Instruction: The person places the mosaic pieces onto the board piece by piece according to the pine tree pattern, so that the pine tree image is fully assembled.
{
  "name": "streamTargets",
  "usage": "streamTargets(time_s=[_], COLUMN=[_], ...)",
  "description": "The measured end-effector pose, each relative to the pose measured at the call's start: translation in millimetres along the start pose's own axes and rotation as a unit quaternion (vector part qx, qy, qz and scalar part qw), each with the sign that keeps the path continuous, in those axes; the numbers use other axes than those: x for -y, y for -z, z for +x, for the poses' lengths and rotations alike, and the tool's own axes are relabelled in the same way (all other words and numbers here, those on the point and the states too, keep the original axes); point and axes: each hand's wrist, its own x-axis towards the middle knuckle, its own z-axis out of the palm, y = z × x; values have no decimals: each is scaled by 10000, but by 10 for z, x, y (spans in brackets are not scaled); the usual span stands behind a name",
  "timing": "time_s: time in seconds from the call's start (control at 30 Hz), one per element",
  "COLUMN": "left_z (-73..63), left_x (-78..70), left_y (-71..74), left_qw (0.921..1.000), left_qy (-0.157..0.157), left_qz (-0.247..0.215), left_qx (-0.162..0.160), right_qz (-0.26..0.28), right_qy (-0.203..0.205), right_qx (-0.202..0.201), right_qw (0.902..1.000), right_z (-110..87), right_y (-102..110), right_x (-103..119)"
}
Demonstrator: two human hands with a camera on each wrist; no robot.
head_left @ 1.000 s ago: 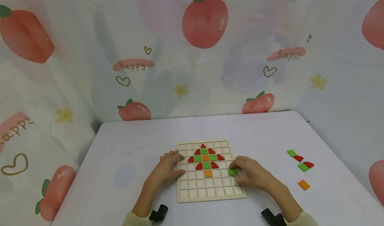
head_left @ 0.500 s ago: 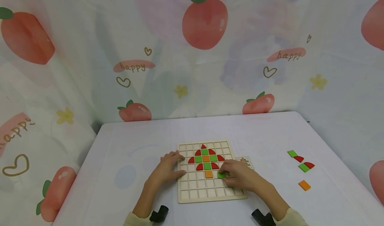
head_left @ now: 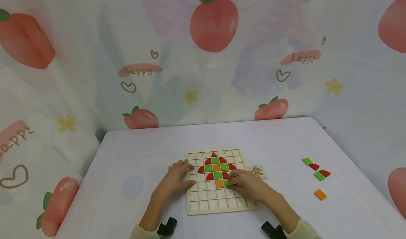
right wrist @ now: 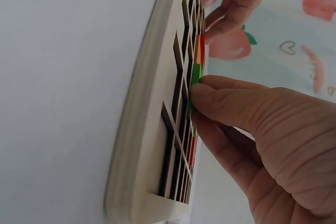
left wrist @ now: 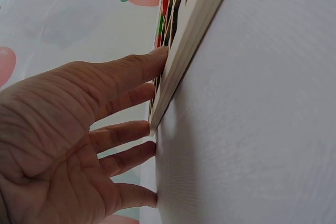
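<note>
A wooden grid board (head_left: 206, 205) lies on the white table, with red, green and orange tiles set in its squares. My right hand (head_left: 248, 185) pinches a green square tile (right wrist: 196, 73) between thumb and fingers at the board, right beside the orange tile (head_left: 219, 184). In the right wrist view the thumb covers part of that green tile. My left hand (head_left: 175, 177) rests at the board's left edge, fingers spread. The left wrist view shows its thumb (left wrist: 152, 61) on the board's rim and the other fingers reaching along the side.
A small patterned grid card (head_left: 260, 172) lies right of the board, partly behind the right hand. Farther right are loose tiles: green (head_left: 307, 161) and red (head_left: 325, 173) ones and an orange square (head_left: 320, 195). A printed curtain (head_left: 209, 91) hangs behind the table.
My right hand has carried the green tile leftward across the board, from its right edge to beside the orange tile. The card has come into view. The left hand has stayed in place.
</note>
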Motion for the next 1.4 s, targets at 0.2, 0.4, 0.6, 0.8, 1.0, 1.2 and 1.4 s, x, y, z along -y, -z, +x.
streamTargets(time_s=[0.2, 0.4, 0.6, 0.8, 1.0, 1.2, 1.4], left_z=[-5, -5, -5, -5, -15, -30, -30], left_x=[8, 1, -9, -3, -1, -25, -29], left_y=[4, 4, 32, 26, -13, 8, 16], left_qw=[10000, 10000, 10000, 9999, 10000, 10000, 10000], left_qy=[-78, -52, -13, 6, -36, 34, 62], left_qz=[-49, -24, 30, -98, -87, -56, -46], left_qx=[-25, -18, -71, -58, -8, -20, -5], right_qz=[-19, 2, -191, -296, -358, -715, -900], right_qy=[-136, -157, -131, -145, -469, -550, -1127], right_qx=[-6, -28, -101, -137, -187, -781, -1021], right_qw=[9999, 9999, 9997, 9994, 9981, 9929, 9843], right_z=[-17, -31, 2, -19, -197, -421, -628], right_y=[-29, -52, -39, -34, 46, 212, 383], right_x=[-21, -41, 0, 1, -74, -222, -381])
